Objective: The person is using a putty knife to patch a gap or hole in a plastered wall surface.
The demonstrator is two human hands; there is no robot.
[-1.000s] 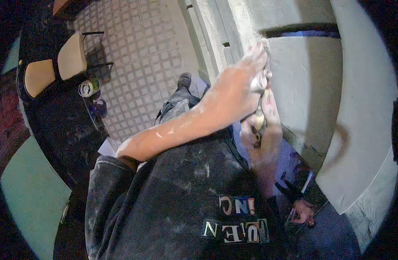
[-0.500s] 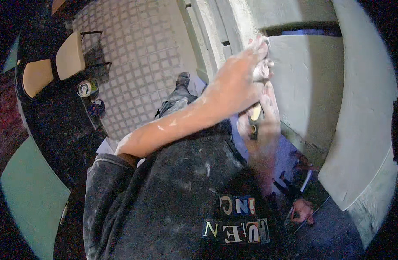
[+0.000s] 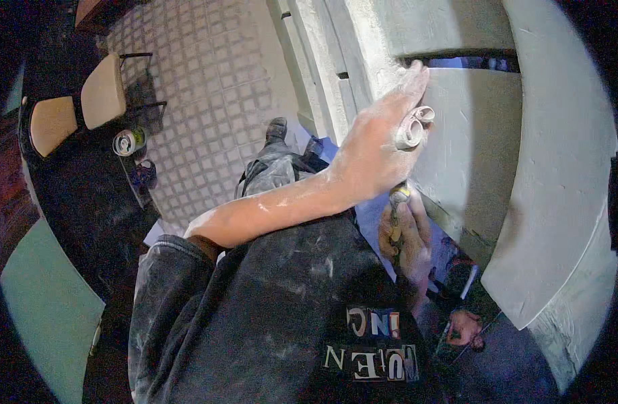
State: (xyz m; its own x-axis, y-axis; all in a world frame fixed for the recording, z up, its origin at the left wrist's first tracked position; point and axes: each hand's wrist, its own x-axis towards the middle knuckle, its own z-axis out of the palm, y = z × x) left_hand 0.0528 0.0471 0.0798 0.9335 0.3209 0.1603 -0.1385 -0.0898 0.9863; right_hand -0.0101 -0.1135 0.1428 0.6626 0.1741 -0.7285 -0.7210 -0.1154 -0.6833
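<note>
My left hand, dusted with white powder, reaches across to the pale wall panel. Its foremost fingers touch the panel's edge by a dark slot. Tucked in that hand is a white rolled strip, its coiled ends facing up; whether it is paper or tape I cannot tell. Just below, my right hand is closed around a small yellow-and-dark hand tool with a rounded end. The fingers hide most of this tool, so its kind is unclear.
Smooth grey-white panels rise on the right. At the left stand a pale chair and a can on a dark surface. Far below at the lower right, a shirtless person is on the lower level. Tiled floor lies beyond my legs.
My right hand has drawn down, away from my left hand, with the yellow tool. My left hand has turned slightly, so the rolled strip shows more clearly; its fingertips stay near the slot.
</note>
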